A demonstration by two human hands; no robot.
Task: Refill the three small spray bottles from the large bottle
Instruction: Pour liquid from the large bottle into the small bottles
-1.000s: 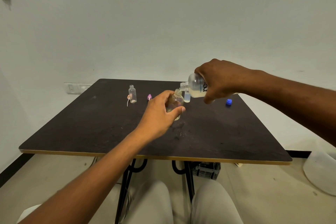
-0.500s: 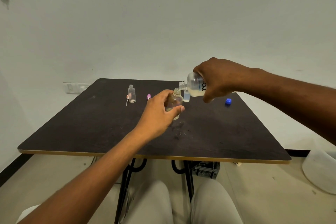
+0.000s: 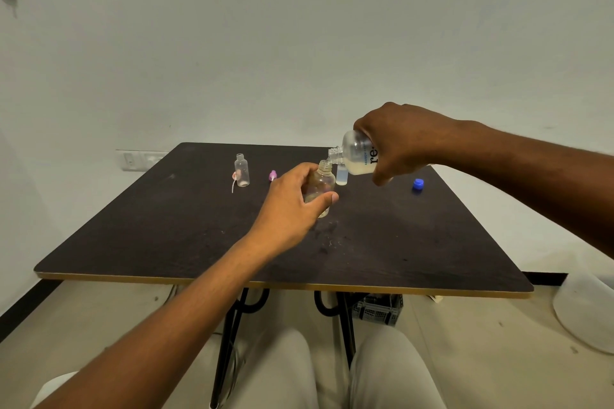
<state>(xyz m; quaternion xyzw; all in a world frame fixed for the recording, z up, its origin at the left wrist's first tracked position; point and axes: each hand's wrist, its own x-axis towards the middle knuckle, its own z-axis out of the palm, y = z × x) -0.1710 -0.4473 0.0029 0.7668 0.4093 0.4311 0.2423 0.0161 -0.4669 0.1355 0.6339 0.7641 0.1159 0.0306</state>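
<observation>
My right hand (image 3: pixel 398 139) grips the large clear bottle (image 3: pixel 357 156), tipped on its side with its open neck over the mouth of a small clear spray bottle (image 3: pixel 322 183). Milky liquid lies in the large bottle's lower side. My left hand (image 3: pixel 292 209) is shut on that small bottle, which stands on the dark table (image 3: pixel 166 229). A second small bottle (image 3: pixel 341 175) with pale liquid stands just behind them, partly hidden. A third small bottle (image 3: pixel 242 170), uncapped, stands at the far left with a pink spray top and white tube (image 3: pixel 235 180) beside it.
A purple spray cap (image 3: pixel 272 175) lies between the left bottle and my left hand. A blue cap (image 3: pixel 418 184) rests on the table at the far right. Wet spots (image 3: pixel 327 236) mark the table near the held bottle. A crate (image 3: pixel 377 309) sits under the table.
Both hands and both bottles hold almost the same place. The large bottle stays tipped over the small bottle's mouth. The camera view has shifted slightly.
</observation>
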